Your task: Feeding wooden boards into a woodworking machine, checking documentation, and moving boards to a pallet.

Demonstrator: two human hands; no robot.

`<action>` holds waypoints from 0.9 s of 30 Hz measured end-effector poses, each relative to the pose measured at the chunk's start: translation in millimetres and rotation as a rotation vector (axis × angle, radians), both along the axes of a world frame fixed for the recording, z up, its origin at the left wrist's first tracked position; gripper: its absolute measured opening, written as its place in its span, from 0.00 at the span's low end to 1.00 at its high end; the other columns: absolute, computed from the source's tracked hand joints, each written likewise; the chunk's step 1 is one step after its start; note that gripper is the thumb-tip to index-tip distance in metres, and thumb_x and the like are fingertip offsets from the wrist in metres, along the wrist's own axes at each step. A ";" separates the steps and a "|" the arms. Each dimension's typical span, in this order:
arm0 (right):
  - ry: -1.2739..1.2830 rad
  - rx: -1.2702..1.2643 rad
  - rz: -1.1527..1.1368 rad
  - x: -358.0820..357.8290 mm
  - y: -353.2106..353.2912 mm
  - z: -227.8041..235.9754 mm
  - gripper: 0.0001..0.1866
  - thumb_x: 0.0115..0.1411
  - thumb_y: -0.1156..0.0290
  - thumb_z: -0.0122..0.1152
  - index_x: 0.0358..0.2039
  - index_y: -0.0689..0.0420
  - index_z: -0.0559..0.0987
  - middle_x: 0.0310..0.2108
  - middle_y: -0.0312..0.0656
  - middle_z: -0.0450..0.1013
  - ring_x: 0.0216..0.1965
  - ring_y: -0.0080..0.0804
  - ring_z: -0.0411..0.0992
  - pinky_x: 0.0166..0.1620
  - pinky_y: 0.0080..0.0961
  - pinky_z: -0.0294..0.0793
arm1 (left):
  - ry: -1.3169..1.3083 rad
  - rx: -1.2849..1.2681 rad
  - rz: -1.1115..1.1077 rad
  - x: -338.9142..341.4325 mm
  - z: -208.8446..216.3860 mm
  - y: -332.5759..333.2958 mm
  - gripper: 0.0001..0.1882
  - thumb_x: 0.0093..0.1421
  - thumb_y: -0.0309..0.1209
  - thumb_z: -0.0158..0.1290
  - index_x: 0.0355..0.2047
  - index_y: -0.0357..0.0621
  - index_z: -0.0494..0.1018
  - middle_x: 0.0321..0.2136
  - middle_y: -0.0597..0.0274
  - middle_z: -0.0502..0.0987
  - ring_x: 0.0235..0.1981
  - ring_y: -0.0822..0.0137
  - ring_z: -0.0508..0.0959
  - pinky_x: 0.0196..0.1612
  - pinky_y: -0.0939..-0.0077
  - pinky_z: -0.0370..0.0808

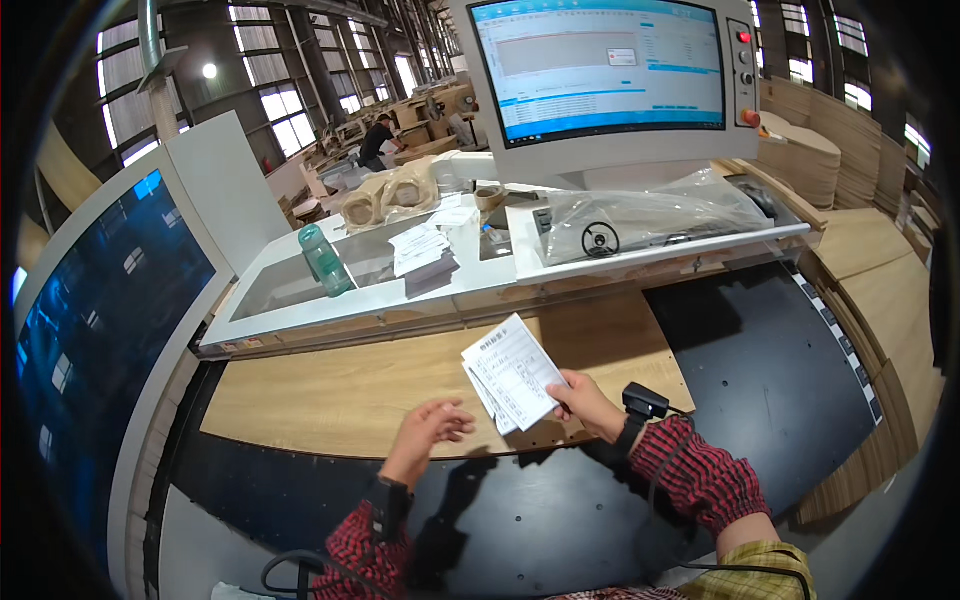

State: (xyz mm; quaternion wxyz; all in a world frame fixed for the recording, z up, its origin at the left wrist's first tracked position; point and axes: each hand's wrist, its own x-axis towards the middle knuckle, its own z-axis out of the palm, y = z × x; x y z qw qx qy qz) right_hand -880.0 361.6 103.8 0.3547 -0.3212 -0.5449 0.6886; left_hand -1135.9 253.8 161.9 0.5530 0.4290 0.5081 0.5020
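Between the thumb and fingers of my right hand (590, 400) is a small stack of printed paper slips (512, 372), fanned slightly, with handwriting on the top one. My left hand (432, 432) hovers to the left of the slips, fingers apart and holding nothing. Under both hands lies a wood-grain board (310, 395) on a black machine bed (580, 510). Dark bands with small devices are strapped at both wrists, over red checked sleeves.
Beyond the board, a white machine ledge (470, 282) carries a green bottle (325, 260), loose papers (420, 248), a tape roll (490, 198) and clear plastic sheeting (650, 215). A monitor (605, 70) stands above it. A blue-black panel (110, 350) rises at left. A person (377, 143) stands far back.
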 end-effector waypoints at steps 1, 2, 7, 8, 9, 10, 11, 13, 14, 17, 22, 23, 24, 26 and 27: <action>-0.013 0.012 -0.008 -8.5 12.4 2.2 0.07 0.61 0.72 0.48 0.37 0.61 0.71 0.23 0.32 0.69 0.19 0.14 0.64 0.20 0.12 0.64 | 0.015 0.001 0.025 -15.9 2.4 9.6 0.17 0.63 0.32 0.44 0.47 0.31 0.65 0.33 0.52 0.77 0.33 0.66 0.78 0.33 0.79 0.74; -0.010 0.033 -0.014 -16.4 24.6 5.4 0.07 0.61 0.72 0.48 0.37 0.61 0.71 0.23 0.32 0.69 0.19 0.14 0.64 0.20 0.12 0.64 | 0.035 0.014 0.056 -32.0 4.4 20.8 0.17 0.63 0.32 0.43 0.47 0.30 0.65 0.33 0.52 0.77 0.32 0.66 0.79 0.33 0.80 0.74; 0.006 0.045 -0.201 -68.1 80.3 21.6 0.07 0.60 0.72 0.49 0.38 0.60 0.71 0.24 0.33 0.69 0.18 0.16 0.65 0.18 0.13 0.62 | 0.144 0.038 0.113 -111.4 4.3 94.5 0.15 0.62 0.31 0.44 0.46 0.34 0.66 0.33 0.52 0.77 0.32 0.66 0.79 0.33 0.79 0.75; 0.020 0.034 -0.229 -78.9 91.2 23.3 0.08 0.59 0.73 0.50 0.39 0.60 0.71 0.24 0.34 0.69 0.18 0.16 0.65 0.17 0.14 0.62 | 0.191 0.056 0.129 -126.6 2.1 111.7 0.16 0.60 0.31 0.47 0.45 0.34 0.68 0.32 0.53 0.77 0.31 0.68 0.78 0.31 0.79 0.74; -0.007 0.035 -0.253 -92.0 100.8 23.3 0.08 0.59 0.73 0.50 0.39 0.60 0.71 0.24 0.34 0.69 0.18 0.16 0.65 0.17 0.14 0.62 | 0.241 0.073 0.153 -141.3 -0.2 129.2 0.16 0.58 0.31 0.49 0.44 0.34 0.69 0.31 0.54 0.77 0.29 0.69 0.78 0.29 0.80 0.73; 0.067 -0.008 -0.314 -105.4 111.4 24.0 0.08 0.59 0.74 0.50 0.39 0.60 0.70 0.24 0.34 0.69 0.17 0.17 0.65 0.16 0.15 0.61 | 0.233 0.094 0.136 -154.5 -2.1 147.4 0.16 0.58 0.31 0.49 0.44 0.34 0.69 0.31 0.54 0.77 0.29 0.69 0.78 0.29 0.80 0.73; 0.135 -0.058 -0.360 -117.3 124.6 26.2 0.09 0.58 0.74 0.50 0.40 0.61 0.70 0.25 0.35 0.69 0.16 0.17 0.65 0.15 0.15 0.61 | 0.340 0.143 0.145 -166.9 -3.4 166.2 0.18 0.57 0.31 0.51 0.44 0.33 0.69 0.31 0.56 0.78 0.29 0.69 0.78 0.30 0.80 0.73; 0.066 0.034 -0.397 -133.2 145.3 27.7 0.10 0.57 0.74 0.50 0.40 0.62 0.70 0.25 0.37 0.71 0.16 0.18 0.66 0.15 0.16 0.62 | 0.622 0.261 0.174 -186.8 -5.8 202.5 0.27 0.51 0.34 0.56 0.49 0.31 0.66 0.32 0.52 0.78 0.32 0.63 0.78 0.34 0.72 0.74; -0.009 0.111 -0.418 -139.9 153.7 27.8 0.12 0.56 0.75 0.51 0.41 0.64 0.70 0.26 0.39 0.72 0.16 0.20 0.67 0.15 0.17 0.63 | 0.600 0.303 0.149 -193.0 -8.7 217.1 0.27 0.51 0.34 0.56 0.49 0.31 0.66 0.32 0.52 0.78 0.32 0.63 0.78 0.34 0.72 0.74; -0.111 0.170 -0.487 -152.1 168.8 25.7 0.15 0.53 0.76 0.51 0.42 0.64 0.68 0.26 0.42 0.72 0.15 0.21 0.68 0.14 0.18 0.64 | 1.039 0.378 0.331 -192.4 -16.1 259.4 0.41 0.44 0.37 0.61 0.56 0.33 0.56 0.39 0.39 0.74 0.41 0.45 0.74 0.43 0.60 0.71; -0.263 0.246 -0.573 -162.4 180.0 25.6 0.25 0.51 0.77 0.53 0.51 0.63 0.62 0.25 0.42 0.70 0.15 0.22 0.68 0.16 0.19 0.67 | 1.125 0.429 0.312 -175.3 -23.8 298.6 0.53 0.40 0.36 0.64 0.60 0.29 0.44 0.37 0.38 0.73 0.41 0.43 0.72 0.43 0.60 0.69; -0.299 0.261 -0.584 -163.8 181.5 25.8 0.29 0.50 0.78 0.53 0.54 0.63 0.59 0.24 0.43 0.70 0.15 0.23 0.68 0.16 0.21 0.67 | 1.161 0.418 0.330 -174.2 -24.4 304.0 0.53 0.41 0.34 0.64 0.60 0.29 0.43 0.36 0.37 0.73 0.40 0.43 0.72 0.43 0.59 0.69; -0.328 0.229 -0.595 -164.9 182.9 26.1 0.29 0.50 0.78 0.53 0.54 0.63 0.59 0.24 0.43 0.70 0.15 0.23 0.68 0.16 0.21 0.67 | 1.199 0.405 0.347 -173.9 -24.9 309.2 0.53 0.41 0.33 0.64 0.60 0.29 0.42 0.36 0.37 0.72 0.39 0.43 0.72 0.43 0.58 0.69; -0.376 0.296 -0.588 -166.6 184.6 25.3 0.30 0.49 0.77 0.53 0.55 0.63 0.59 0.23 0.43 0.70 0.14 0.24 0.67 0.16 0.22 0.67 | 1.229 0.499 0.365 -177.6 -25.7 319.9 0.52 0.43 0.29 0.62 0.61 0.34 0.40 0.33 0.37 0.72 0.37 0.43 0.73 0.41 0.57 0.70; -0.375 0.314 -0.568 -166.9 184.8 24.4 0.29 0.49 0.77 0.52 0.54 0.61 0.61 0.23 0.43 0.71 0.14 0.23 0.67 0.16 0.22 0.66 | 1.258 0.469 0.365 -180.8 -26.3 324.9 0.52 0.43 0.28 0.62 0.62 0.37 0.39 0.33 0.37 0.73 0.35 0.43 0.73 0.39 0.56 0.70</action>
